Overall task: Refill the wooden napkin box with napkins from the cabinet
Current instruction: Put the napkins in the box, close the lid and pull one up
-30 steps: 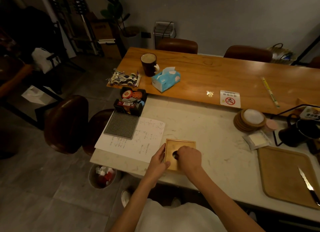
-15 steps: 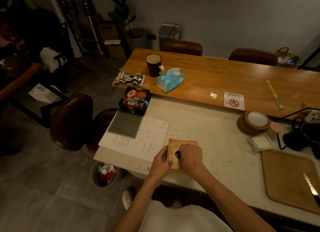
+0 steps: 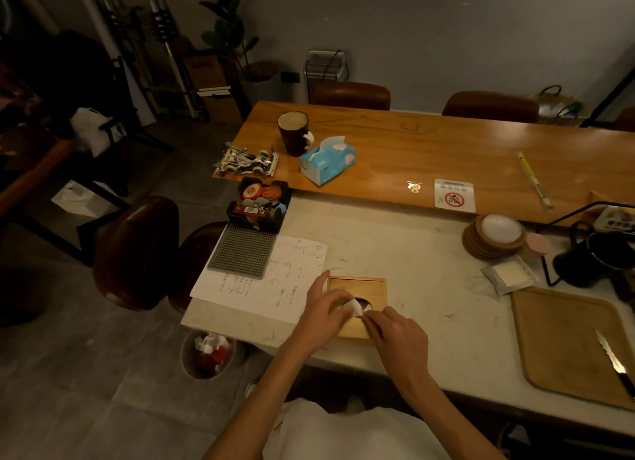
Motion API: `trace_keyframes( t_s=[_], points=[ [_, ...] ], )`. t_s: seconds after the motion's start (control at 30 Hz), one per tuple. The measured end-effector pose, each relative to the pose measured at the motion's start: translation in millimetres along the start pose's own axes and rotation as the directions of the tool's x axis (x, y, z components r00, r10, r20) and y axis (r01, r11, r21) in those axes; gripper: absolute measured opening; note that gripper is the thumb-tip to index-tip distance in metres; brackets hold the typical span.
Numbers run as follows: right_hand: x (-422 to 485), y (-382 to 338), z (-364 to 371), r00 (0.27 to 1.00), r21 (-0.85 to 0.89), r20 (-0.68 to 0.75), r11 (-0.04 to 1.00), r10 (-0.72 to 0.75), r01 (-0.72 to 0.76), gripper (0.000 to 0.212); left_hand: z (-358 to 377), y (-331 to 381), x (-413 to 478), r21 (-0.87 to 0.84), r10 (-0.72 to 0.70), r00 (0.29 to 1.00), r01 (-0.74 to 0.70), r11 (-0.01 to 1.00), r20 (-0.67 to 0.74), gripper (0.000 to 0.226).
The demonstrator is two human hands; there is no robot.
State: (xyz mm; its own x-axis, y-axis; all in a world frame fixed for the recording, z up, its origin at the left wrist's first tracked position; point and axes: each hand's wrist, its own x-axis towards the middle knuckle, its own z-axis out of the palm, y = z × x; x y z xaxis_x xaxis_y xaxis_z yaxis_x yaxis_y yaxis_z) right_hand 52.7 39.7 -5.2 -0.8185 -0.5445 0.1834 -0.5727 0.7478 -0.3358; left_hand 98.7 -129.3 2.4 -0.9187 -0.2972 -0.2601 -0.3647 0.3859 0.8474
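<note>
Wooden napkin box [image 3: 369,289] sits flat on pale marble counter [image 3: 395,246], near front edge, its left edge just beside a handwritten sheet [image 3: 271,281]. Lid on, w/ dark oval slot at centre. Both hands meet over that slot. Left hand [image 3: 324,313] lies across box's left side, thumb up along the corner, fingers curled in; right hand [image 3: 398,339] comes in from lower right, fingertips [image 3: 369,317] at slot edge. Small white napkin [image 3: 359,306] corner pokes out of slot, pinched btwn fingertips of both hands; grip narrow, on the napkin. How much napkin is left inside: can't tell. Grey peg mat [image 3: 242,253] overlaps sheet's top left; black caddy [image 3: 257,208] behind it. Wood table [image 3: 446,150] abuts counter at far side, carrying mug [image 3: 293,133], blue tissue pack [image 3: 326,160], toy car [image 3: 245,159]. Right side of counter: coaster stack [image 3: 494,234], tray [image 3: 567,342] w/ knife [image 3: 615,363] at its right edge. Bin [image 3: 208,355] on floor below counter's left corner.
</note>
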Motion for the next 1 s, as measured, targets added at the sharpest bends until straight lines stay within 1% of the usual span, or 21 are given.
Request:
trace_keyframes(
  t_s=[0.07,0.1,0.13,0.17,0.2,0.23,0.27,0.3,0.37,0.43,0.5,0.6,0.63,0.7,0.77,0.83,0.9,1.0],
  points=[
    [0.3,1.5,1.2,1.000,0.047,-0.012,0.999,0.018,-0.018,0.007,-2.4,-0.6,7.0,0.005,0.002,1.000,-0.002,1.000,-0.017,0.010],
    [1.3,3.7,1.1,1.000,0.098,-0.010,0.995,0.028,-0.027,0.011,-3.1,-1.1,10.2,-0.002,0.003,1.000,-0.003,1.000,-0.018,0.006],
    [3.7,5.9,0.2,0.999,0.176,0.014,0.983,0.047,-0.048,0.021,-4.0,-0.1,12.1,-0.006,0.010,1.000,-0.010,1.000,-0.013,0.006],
    [8.4,8.3,-1.3,0.996,0.259,0.062,0.963,0.061,-0.075,0.033,-5.5,2.1,13.6,-0.004,0.023,1.000,-0.023,1.000,-0.007,0.010],
    [15.3,11.8,-3.2,0.988,0.332,0.142,0.938,0.056,-0.101,0.043,-6.8,5.0,14.7,0.003,0.032,0.999,-0.032,0.999,-0.001,0.015],
    [24.5,15.7,-4.6,0.972,0.382,0.234,0.916,0.033,-0.123,0.048,-8.2,8.0,15.7,0.009,0.037,0.999,-0.037,0.999,0.005,0.018],
    [34.4,19.9,-6.0,0.948,0.412,0.318,0.900,0.004,-0.142,0.046,-9.2,10.6,16.6,0.014,0.042,0.999,-0.042,0.999,0.016,0.018],
    [44.3,23.5,-7.9,0.921,0.417,0.389,0.895,-0.020,-0.157,0.039,-9.7,12.2,17.2,0.015,0.048,0.998,-0.049,0.999,0.032,0.017],
    [61.4,29.1,-11.5,0.881,0.417,0.473,0.889,-0.034,-0.190,0.022,-9.1,13.9,18.3,0.000,0.060,0.997,-0.060,0.998,0.051,0.017],
    [72.1,35.9,-12.9,0.874,0.440,0.484,0.877,-0.050,-0.194,0.015,-8.0,16.6,18.9,-0.029,0.061,0.997,-0.059,0.998,0.047,0.014],
    [75.7,39.6,-13.7,0.885,0.445,0.462,0.879,-0.062,-0.170,0.013,-7.4,16.5,19.8,-0.040,0.051,0.997,-0.049,0.998,0.049,0.010],
    [75.0,38.6,-15.8,0.911,0.469,0.412,0.864,-0.034,-0.180,0.010,-7.7,7.8,20.2,-0.037,0.044,0.997,-0.041,0.998,0.070,0.014],
    [74.0,37.9,-16.2,0.914,0.481,0.405,0.857,-0.028,-0.187,0.010,-7.9,4.4,20.3,-0.040,0.045,0.997,-0.043,0.998,0.064,0.017],
    [71.2,38.8,-14.8,0.906,0.492,0.421,0.849,-0.037,-0.194,0.016,-9.3,0.9,19.3,-0.053,0.046,0.998,-0.043,0.998,0.051,0.021],
    [68.5,41.0,-11.2,0.888,0.462,0.458,0.866,-0.047,-0.192,0.021,-9.8,-1.0,18.8,-0.044,0.043,0.998,-0.041,0.998,0.042,0.022],
    [67.2,41.7,-8.6,0.885,0.447,0.465,0.870,-0.027,-0.208,0.014,-10.4,-3.2,19.5,-0.048,0.032,0.999,-0.030,0.998,0.032,0.016],
    [67.0,41.3,-8.2,0.895,0.470,0.446,0.853,-0.008,-0.227,0.008,-10.7,-6.8,20.8,-0.097,0.012,1.000,-0.010,0.995,0.026,0.005],
    [66.5,40.2,-8.2,0.900,0.501,0.435,0.837,-0.025,-0.220,0.011,-11.7,-7.0,20.2,-0.111,0.011,1.000,-0.008,0.994,0.023,0.008]
  ],
)
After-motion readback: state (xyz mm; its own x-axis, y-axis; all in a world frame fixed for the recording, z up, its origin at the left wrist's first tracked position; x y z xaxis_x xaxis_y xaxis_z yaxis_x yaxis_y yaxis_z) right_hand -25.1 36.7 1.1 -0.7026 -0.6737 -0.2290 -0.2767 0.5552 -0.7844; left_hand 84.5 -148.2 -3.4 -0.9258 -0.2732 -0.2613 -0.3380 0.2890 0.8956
